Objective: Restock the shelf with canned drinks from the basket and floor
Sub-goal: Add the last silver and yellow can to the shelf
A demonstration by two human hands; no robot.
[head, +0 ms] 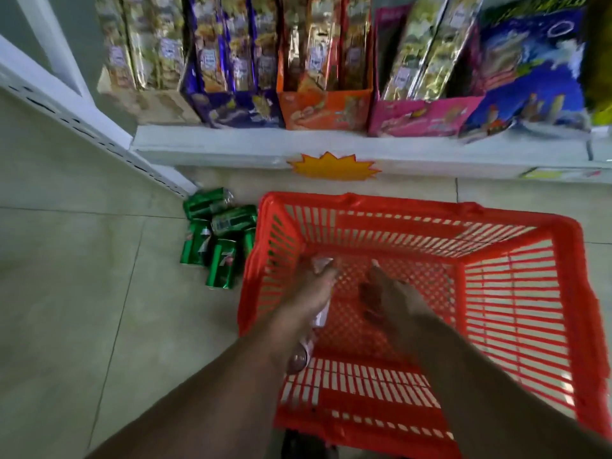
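Two hands reach down into the red basket (516,293). The left hand (313,288) has its fingers curled round a pale can (320,318) near the basket's left wall. The right hand (394,299) holds a dark red can (371,299); its finger spread is too blurred to tell. Green cans (215,240) lie on the floor (66,293) just left of the basket, below the shelf (231,147).

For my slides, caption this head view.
Both hands reach into red basket; green cans wait on floor.
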